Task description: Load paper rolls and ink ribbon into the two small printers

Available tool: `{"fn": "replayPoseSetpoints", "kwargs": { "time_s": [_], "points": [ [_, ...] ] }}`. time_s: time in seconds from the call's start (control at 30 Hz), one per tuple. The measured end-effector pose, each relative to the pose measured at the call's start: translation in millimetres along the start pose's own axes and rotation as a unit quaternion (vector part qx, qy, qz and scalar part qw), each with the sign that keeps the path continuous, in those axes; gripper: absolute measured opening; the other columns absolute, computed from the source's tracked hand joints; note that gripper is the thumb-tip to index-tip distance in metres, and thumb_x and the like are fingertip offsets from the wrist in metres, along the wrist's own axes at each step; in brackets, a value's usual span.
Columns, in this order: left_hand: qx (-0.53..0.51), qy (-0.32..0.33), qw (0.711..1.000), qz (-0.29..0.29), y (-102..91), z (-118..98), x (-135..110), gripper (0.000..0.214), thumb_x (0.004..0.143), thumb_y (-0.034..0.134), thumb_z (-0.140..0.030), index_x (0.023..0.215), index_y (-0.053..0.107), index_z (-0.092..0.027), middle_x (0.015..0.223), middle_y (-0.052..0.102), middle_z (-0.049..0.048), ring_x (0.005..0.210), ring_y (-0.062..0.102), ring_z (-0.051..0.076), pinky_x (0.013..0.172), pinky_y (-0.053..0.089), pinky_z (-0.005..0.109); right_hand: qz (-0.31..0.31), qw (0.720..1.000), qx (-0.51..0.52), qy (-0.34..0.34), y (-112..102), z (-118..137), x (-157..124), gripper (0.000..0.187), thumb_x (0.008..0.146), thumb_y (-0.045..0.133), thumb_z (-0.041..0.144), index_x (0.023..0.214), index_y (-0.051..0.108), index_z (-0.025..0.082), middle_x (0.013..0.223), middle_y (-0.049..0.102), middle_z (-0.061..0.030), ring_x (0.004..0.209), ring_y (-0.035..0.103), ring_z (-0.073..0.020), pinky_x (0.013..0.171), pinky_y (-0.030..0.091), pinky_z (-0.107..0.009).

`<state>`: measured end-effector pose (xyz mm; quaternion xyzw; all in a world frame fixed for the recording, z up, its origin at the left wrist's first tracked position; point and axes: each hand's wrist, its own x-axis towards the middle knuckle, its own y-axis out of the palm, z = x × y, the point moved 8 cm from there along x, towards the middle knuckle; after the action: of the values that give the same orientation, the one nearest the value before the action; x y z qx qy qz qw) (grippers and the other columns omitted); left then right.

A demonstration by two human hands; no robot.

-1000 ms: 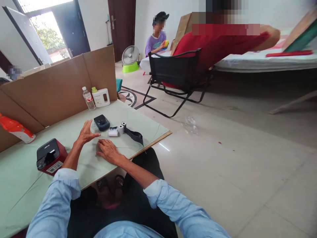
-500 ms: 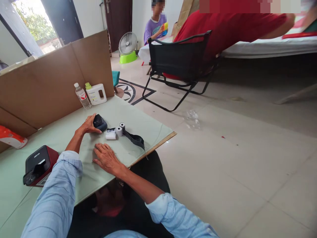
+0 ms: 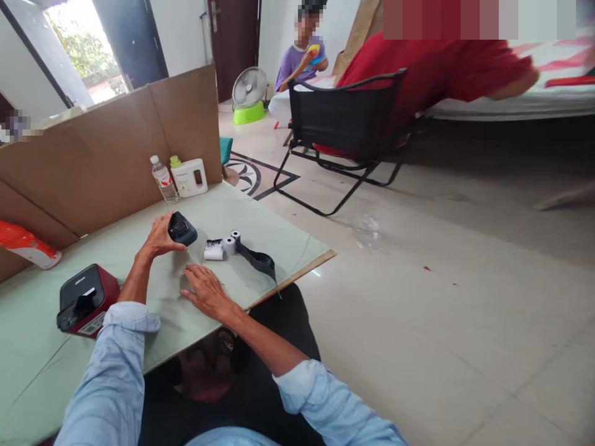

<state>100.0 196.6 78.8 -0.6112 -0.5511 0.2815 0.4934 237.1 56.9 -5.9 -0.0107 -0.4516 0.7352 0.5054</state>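
My left hand (image 3: 157, 240) grips a small dark blue device (image 3: 181, 228) and tilts it up off the pale green table (image 3: 260, 223). Palm down on the table just in front of me, my right hand (image 3: 205, 291) lies flat with its fingers spread and holds nothing. To the right of the device lie three small white paper rolls (image 3: 222, 246) and a strip of black wrapping (image 3: 258, 261).
A red and black label printer (image 3: 86, 299) stands at my left. A water bottle (image 3: 164, 179) and a white jug (image 3: 188, 177) stand against a cardboard screen (image 3: 111, 148). A folding chair (image 3: 344, 133) with a person in red, and another seated person, are beyond.
My left hand reached forward to the dark blue device, closed on it and has lifted its near side off the table. My right hand stayed flat.
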Motion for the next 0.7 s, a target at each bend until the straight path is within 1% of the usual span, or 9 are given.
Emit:
{"fn": "replayPoseSetpoints", "kwargs": {
  "time_s": [0.07, 0.13, 0.23, 0.3, 0.4, 0.5, 0.6, 0.7],
  "points": [
    [0.011, 0.005, 1.0, -0.007, -12.4, -1, -27, 0.132, 0.051, 0.098, -0.048, 0.163, 0.034, -0.019, 0.149, 0.047, 0.018, 0.14, 0.045, 0.043, 0.121, 0.038, 0.06, -0.024, 0.999, 0.025, 0.017, 0, -7, -2, 0.042, 0.096, 0.071, 0.028, 0.135, 0.061, 0.016, 0.141, 0.063, -0.0198, 0.131, 0.059, -0.0332, 0.114, 0.047, -0.053],
    [0.017, 0.005, 1.0, -0.005, -18.0, 0, -58, 0.133, 0.051, 0.098, -0.049, 0.164, 0.033, -0.021, 0.149, 0.047, 0.0172, 0.14, 0.045, 0.042, 0.12, 0.039, 0.06, -0.054, 0.996, 0.054, 0.047, 0, -17, -4, 0.041, 0.096, 0.067, 0.027, 0.136, 0.059, 0.018, 0.135, 0.066, -0.0176, 0.127, 0.061, -0.0323, 0.111, 0.05, -0.052],
    [0.014, -0.004, 1.0, 0.013, -13.7, 4, -99, 0.134, 0.051, 0.098, -0.049, 0.164, 0.032, -0.02, 0.149, 0.046, 0.0174, 0.14, 0.046, 0.042, 0.12, 0.039, 0.06, -0.091, 0.988, 0.096, 0.078, 0, -30, -3, 0.043, 0.097, 0.059, 0.025, 0.139, 0.056, 0.018, 0.132, 0.066, -0.0169, 0.124, 0.063, -0.0308, 0.109, 0.052, -0.051],
    [0.007, -0.009, 0.999, 0.032, -5.7, 8, -119, 0.134, 0.051, 0.097, -0.047, 0.164, 0.032, -0.019, 0.149, 0.046, 0.0176, 0.139, 0.046, 0.042, 0.121, 0.038, 0.061, -0.095, 0.985, 0.127, 0.067, 2, -32, 3, 0.045, 0.099, 0.052, 0.023, 0.143, 0.054, 0.017, 0.136, 0.065, -0.0174, 0.124, 0.064, -0.0289, 0.11, 0.052, -0.049],
    [-0.003, -0.01, 0.999, 0.051, 5.7, 15, -137, 0.134, 0.049, 0.098, -0.044, 0.164, 0.033, -0.018, 0.149, 0.046, 0.0183, 0.141, 0.045, 0.043, 0.123, 0.036, 0.062, -0.078, 0.982, 0.165, 0.038, 10, -30, 18, 0.048, 0.101, 0.046, 0.023, 0.148, 0.052, 0.02, 0.14, 0.063, -0.0162, 0.123, 0.065, -0.0259, 0.11, 0.053, -0.047],
    [-0.021, 0.001, 0.998, 0.055, 13.7, 21, -145, 0.134, 0.049, 0.097, -0.041, 0.164, 0.032, -0.018, 0.153, 0.044, 0.0188, 0.145, 0.043, 0.043, 0.125, 0.035, 0.062, -0.051, 0.983, 0.174, 0.019, 22, -24, 28, 0.049, 0.101, 0.047, 0.025, 0.148, 0.054, 0.017, 0.142, 0.063, -0.0176, 0.125, 0.064, -0.0263, 0.111, 0.053, -0.046],
    [-0.047, 0.0, 0.998, 0.045, 18.8, 29, -152, 0.136, 0.05, 0.097, -0.04, 0.165, 0.028, -0.016, 0.161, 0.038, 0.0214, 0.153, 0.036, 0.044, 0.128, 0.031, 0.061, -0.041, 0.985, 0.166, 0.006, 32, -20, 27, 0.048, 0.101, 0.046, 0.028, 0.147, 0.057, 0.017, 0.141, 0.064, -0.0167, 0.129, 0.062, -0.027, 0.115, 0.05, -0.048],
    [-0.072, -0.022, 0.997, 0.015, 22.7, 35, -165, 0.139, 0.055, 0.096, -0.046, 0.167, 0.021, -0.014, 0.17, 0.028, 0.0241, 0.161, 0.025, 0.043, 0.132, 0.026, 0.058, -0.041, 0.987, 0.154, -0.003, 36, -18, 18, 0.048, 0.104, 0.043, 0.031, 0.148, 0.057, 0.018, 0.141, 0.065, -0.0161, 0.131, 0.061, -0.0278, 0.118, 0.047, -0.05]
  ]
}}
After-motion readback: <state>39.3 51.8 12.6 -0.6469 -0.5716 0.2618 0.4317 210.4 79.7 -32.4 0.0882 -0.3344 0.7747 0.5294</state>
